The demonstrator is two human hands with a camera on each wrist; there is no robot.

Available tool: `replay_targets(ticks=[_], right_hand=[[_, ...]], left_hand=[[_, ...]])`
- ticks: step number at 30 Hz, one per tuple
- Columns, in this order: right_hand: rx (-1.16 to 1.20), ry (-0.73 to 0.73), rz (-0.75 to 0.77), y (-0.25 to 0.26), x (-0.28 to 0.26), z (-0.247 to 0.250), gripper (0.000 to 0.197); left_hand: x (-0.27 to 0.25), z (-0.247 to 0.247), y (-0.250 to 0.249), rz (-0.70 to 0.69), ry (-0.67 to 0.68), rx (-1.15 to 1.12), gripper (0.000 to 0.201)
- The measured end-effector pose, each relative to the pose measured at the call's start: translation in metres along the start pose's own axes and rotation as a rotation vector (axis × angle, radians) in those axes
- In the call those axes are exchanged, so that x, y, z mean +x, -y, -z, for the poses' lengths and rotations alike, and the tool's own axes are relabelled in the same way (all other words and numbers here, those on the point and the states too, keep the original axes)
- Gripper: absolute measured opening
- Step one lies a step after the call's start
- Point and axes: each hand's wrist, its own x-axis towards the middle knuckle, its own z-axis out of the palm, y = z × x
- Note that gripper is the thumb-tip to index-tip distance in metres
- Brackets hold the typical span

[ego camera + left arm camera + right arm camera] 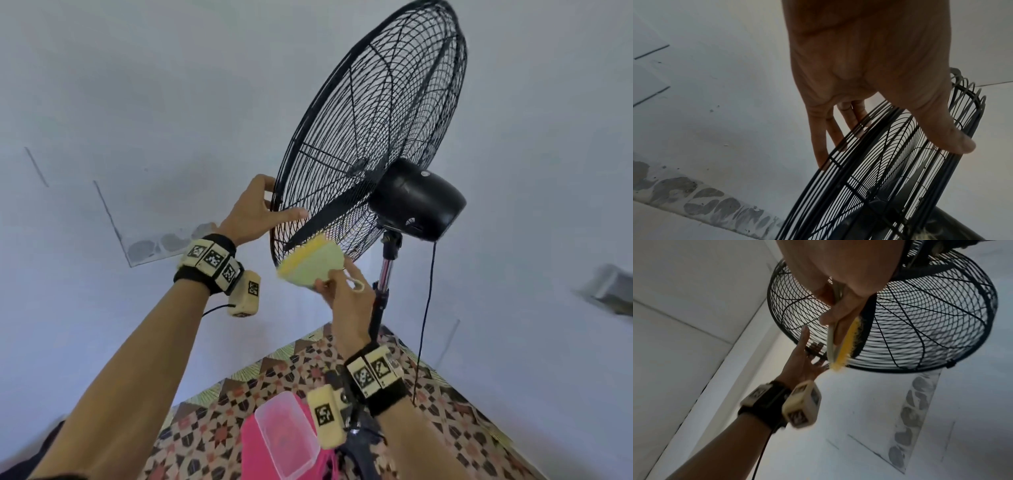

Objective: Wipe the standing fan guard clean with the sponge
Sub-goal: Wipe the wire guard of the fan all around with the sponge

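The black wire fan guard (373, 113) fills the upper middle of the head view, tilted back on its stand. My left hand (270, 205) grips its lower left rim, thumb on the rear mesh and fingers over the front; the left wrist view shows the left hand (869, 84) straddling the fan guard (890, 170). My right hand (342, 291) pinches a pale green sponge (310, 265) with a yellow edge, which touches the guard's bottom. In the right wrist view the sponge (842, 344) lies against the lower mesh of the fan guard (920, 321), below the right hand (840, 309).
The black motor housing (418, 202) sits behind the guard on a chrome pole (385, 274), with a black cable (426, 308) hanging down. On the patterned floor (239, 404) below lie a clear plastic container (286, 435) and something pink (251, 445). Pale walls stand close behind.
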Motion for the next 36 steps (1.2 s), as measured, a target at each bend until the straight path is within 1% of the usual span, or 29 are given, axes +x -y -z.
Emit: replay_targets(ticks=[2,4,6,8,10,12,15,17,19,21,23,25,28,31,32,33,36], right_hand=[[-0.013,0.005,-0.002,-0.001,-0.010,0.005,0.046],[0.087,-0.072,0.027,0.005,-0.010,0.005,0.047],[0.184,-0.139,0.056,0.010,-0.005,0.000,0.047],[0.198,-0.143,0.065,0.009,-0.007,-0.005,0.050],[0.144,-0.076,0.051,0.001,-0.019,-0.007,0.054],[0.075,0.000,0.018,-0.007,-0.032,-0.007,0.050],[0.102,-0.014,-0.017,-0.011,-0.037,-0.006,0.043],[0.125,0.008,-0.085,-0.010,-0.036,-0.007,0.033],[0.068,0.104,-0.200,-0.010,-0.038,-0.011,0.025],[0.003,0.195,-0.306,-0.012,-0.041,-0.018,0.030],[-0.001,0.243,-0.336,-0.013,-0.042,-0.032,0.033],[0.041,0.232,-0.298,-0.015,-0.043,-0.047,0.033],[0.145,0.063,-0.151,-0.023,-0.048,-0.053,0.022],[0.241,-0.064,0.046,-0.035,-0.050,-0.047,0.024],[0.247,-0.071,0.059,-0.037,-0.050,-0.045,0.025],[0.234,-0.054,0.038,-0.039,-0.050,-0.044,0.025],[0.104,0.070,-0.049,-0.037,-0.050,-0.046,0.023]], left_hand=[[-0.001,0.000,0.000,0.019,0.003,0.000,0.103],[-0.003,0.000,-0.002,0.032,0.009,0.013,0.105],[-0.008,-0.001,-0.006,0.024,0.009,0.045,0.104],[-0.010,-0.001,-0.010,0.010,0.002,0.065,0.101],[-0.010,0.001,-0.008,0.014,0.008,0.056,0.101],[-0.007,0.003,-0.006,0.029,0.027,0.053,0.102],[-0.005,0.007,-0.005,0.032,0.071,0.062,0.099],[-0.005,0.013,-0.008,0.019,0.112,0.055,0.088],[-0.004,0.020,-0.010,0.007,0.161,0.071,0.078],[-0.003,0.026,-0.010,-0.006,0.202,0.096,0.074],[-0.002,0.029,-0.010,-0.013,0.217,0.112,0.075],[-0.001,0.032,-0.009,-0.008,0.218,0.119,0.077],[0.003,0.035,-0.014,-0.015,0.241,0.134,0.076],[0.005,0.035,-0.012,-0.027,0.244,0.157,0.077],[0.004,0.035,-0.011,-0.032,0.235,0.158,0.078],[0.004,0.034,-0.010,-0.036,0.227,0.157,0.079],[0.003,0.033,-0.008,-0.038,0.212,0.159,0.081]])
